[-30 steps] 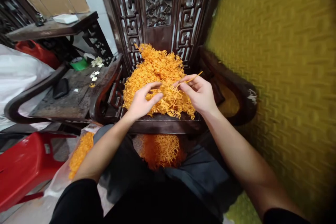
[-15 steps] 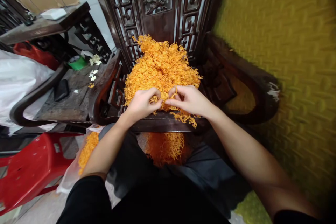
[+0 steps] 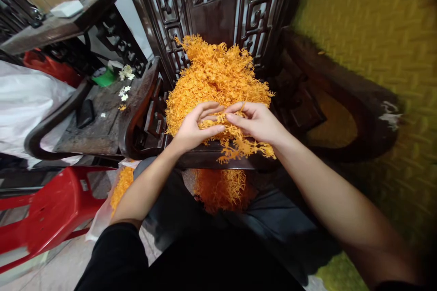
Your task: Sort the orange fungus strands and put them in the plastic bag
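Head view, hands (image 3: 261,120) curved inward, at orange strands (image 3: 218,72)

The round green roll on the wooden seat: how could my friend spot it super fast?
Find the dark wooden chair seat, left of the big pile of stringy orange strands. Toward the seat's back, just left of the small white flowers, sits the round green roll. It's the only bright green thing there; the flat black object is nearer the seat's front.
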`<state>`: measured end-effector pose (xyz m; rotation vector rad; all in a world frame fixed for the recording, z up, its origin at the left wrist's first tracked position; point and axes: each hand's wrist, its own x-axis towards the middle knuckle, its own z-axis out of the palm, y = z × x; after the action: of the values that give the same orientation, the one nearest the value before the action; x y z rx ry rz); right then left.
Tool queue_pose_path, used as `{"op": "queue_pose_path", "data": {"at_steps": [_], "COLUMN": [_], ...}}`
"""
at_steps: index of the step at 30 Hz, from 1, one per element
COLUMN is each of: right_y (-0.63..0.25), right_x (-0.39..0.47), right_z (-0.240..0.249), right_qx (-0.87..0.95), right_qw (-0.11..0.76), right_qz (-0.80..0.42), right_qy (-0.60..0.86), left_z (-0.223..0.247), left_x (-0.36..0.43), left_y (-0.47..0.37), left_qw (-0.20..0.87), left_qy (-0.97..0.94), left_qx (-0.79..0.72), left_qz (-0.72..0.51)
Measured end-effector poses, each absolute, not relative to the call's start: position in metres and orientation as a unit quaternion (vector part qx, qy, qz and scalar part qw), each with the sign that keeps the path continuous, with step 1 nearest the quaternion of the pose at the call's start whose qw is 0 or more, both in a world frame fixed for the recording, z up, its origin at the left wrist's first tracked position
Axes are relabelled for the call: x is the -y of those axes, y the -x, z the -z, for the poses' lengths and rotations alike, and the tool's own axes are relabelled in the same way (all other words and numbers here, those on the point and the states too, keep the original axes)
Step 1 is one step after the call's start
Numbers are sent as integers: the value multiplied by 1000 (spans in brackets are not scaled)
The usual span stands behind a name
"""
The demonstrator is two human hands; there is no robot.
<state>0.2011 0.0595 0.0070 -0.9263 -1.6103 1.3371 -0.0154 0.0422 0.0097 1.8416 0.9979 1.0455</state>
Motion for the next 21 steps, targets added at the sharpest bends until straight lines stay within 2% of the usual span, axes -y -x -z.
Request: {"op": "queue_pose_path", "data": {"at_steps": [3,6,9,13,17,21], "right_y": [-196,-201,-212,-223,-224,-220], "right_x": [-56,-58,-62,-66,-68,-66], "right_z": [-9,-11,-12,-13,-15,-15], "right_qx": [645,642,653,712,727,701], "right_qw": [442,426,366,240,202,258], "right_qz": [-505,-492,-520,-562,-555,-547], "right_qy": [366,405,412,347,349,379], "left_z": [-13,-22,-27,-22,-21,-32], "left_x": [-38,-35,-38,-46,-50,-46], "left_y": [14,19,29,39,42,40], "left_qw": [458,481,471,462,402,280], "left_qy": [-699,-695,-702,-678,-687,-778], "left_qx": [-410,-427,-431,-442,-453,-421], "left_qz": [-366,-321,-316,-363,-402,-372]}}
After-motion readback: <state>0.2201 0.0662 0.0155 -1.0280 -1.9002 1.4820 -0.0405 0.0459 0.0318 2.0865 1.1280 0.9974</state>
